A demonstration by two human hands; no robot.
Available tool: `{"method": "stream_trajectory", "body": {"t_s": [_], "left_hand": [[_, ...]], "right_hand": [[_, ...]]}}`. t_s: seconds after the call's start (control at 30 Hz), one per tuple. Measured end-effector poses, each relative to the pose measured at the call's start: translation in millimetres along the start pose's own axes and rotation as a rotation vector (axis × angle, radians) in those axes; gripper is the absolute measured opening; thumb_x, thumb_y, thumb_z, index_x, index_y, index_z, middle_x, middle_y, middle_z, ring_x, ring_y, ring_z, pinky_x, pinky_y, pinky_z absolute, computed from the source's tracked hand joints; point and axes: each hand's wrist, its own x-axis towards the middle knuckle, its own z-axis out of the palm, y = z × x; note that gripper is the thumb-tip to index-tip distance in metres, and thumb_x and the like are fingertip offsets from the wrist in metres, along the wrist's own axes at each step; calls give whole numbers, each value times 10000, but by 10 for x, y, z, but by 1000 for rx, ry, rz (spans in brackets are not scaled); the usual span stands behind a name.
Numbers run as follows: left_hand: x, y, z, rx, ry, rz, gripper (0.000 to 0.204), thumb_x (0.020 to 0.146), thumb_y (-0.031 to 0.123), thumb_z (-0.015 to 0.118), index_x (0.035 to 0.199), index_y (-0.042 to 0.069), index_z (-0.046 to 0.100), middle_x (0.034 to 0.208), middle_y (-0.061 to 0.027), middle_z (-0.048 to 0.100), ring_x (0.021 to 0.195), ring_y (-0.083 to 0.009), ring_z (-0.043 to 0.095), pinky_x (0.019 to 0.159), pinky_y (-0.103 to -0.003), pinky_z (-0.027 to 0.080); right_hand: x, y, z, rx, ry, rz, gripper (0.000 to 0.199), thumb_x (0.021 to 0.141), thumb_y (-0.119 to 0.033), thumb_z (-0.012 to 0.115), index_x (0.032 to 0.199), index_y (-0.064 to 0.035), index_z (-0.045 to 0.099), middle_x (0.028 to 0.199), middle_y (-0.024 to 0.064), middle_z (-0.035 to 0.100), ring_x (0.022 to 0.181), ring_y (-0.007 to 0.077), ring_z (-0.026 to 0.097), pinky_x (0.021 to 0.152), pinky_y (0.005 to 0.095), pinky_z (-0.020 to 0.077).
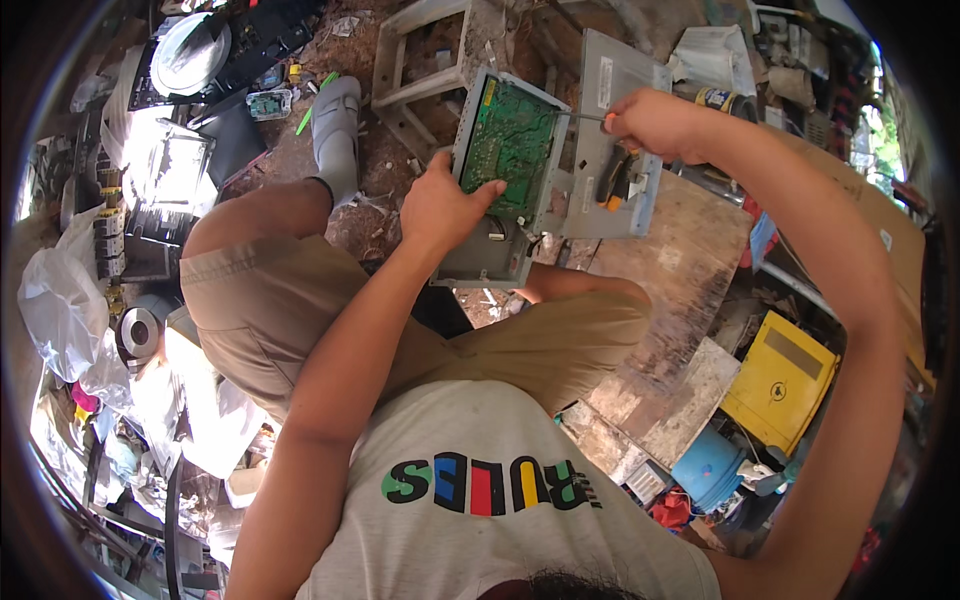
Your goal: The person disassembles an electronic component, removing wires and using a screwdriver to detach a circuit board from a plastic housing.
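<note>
My left hand (pixel 440 208) grips the left edge of an open grey metal casing (pixel 478 262), its thumb lying over the green circuit board (pixel 510 140) inside. The casing is tilted above my lap. My right hand (pixel 655 122) is closed round the orange handle of a screwdriver (pixel 580 115), most of the handle hidden in the fingers. Its thin shaft points left, with the tip at the board's right edge; whether it touches a screw I cannot tell. Beneath that hand, a black and orange hand tool (pixel 614 182) rests on a flat grey metal panel (pixel 595 205).
A wooden board (pixel 680 270) lies on the ground to the right, near a yellow case (pixel 780 382) and a blue bucket (pixel 708 468). A square metal frame (pixel 425 75) stands ahead. Scrap electronics (pixel 270 40) and plastic bags (pixel 65 290) crowd the left side.
</note>
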Motion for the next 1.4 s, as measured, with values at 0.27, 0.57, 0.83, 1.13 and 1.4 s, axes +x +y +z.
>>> {"method": "stream_trajectory", "body": {"t_s": [0.27,0.57,0.83,1.13,1.4], "left_hand": [[-21,23,-35,2,-22,-14,767,735,539,772,1265,31,549,1074,-208,698,1042,-371,667,884,-464,523],[51,-45,25,1,21,20,804,729,596,741,1249,9,562,1114,-238,682,1072,-385,654,914,-463,511],[53,-17,-6,-23,23,58,838,739,636,693,1251,-17,574,1135,-252,671,1096,-394,643,937,-452,499],[69,-52,13,-34,21,64,832,740,632,692,1248,-17,577,1144,-254,668,1107,-384,640,944,-444,495],[38,-21,-7,-45,17,56,816,746,630,691,1220,-27,587,1132,-261,669,1099,-384,643,945,-439,493]], "right_hand": [[-151,-236,201,-912,604,-551,274,776,-100,633,1042,-38,628,905,139,648,865,337,670,772,391,540],[-228,7,289,-25,762,-507,267,933,-200,605,1160,-60,588,958,131,699,826,325,668,759,408,532],[-240,124,397,-104,864,-538,245,881,-244,631,874,1,651,1034,216,680,984,398,643,829,461,514],[-143,247,557,-239,1131,-566,371,942,-238,601,1280,-105,528,943,133,701,840,325,670,756,421,530],[-175,243,523,-124,1036,-279,418,879,-235,621,1277,-133,543,1034,164,671,962,366,644,822,446,514]]}}
